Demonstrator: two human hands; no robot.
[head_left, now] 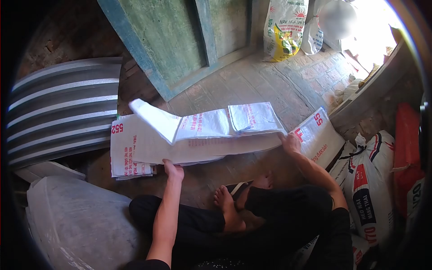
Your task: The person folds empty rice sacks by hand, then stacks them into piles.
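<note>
Head view: left hand (173, 170), right hand (290, 141) gripping empty woven sack (211, 139).

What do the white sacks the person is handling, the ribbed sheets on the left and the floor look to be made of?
White sack, held by the left hand and right hand: probably woven plastic, thin, printed in red, folding in soft creases. Ribbed sheets: likely corrugated metal, grey with a dull sheen. Floor: seemingly brick or tile, matte with visible joints.

Head view, steeply downward, close over floor (234, 85)
</note>
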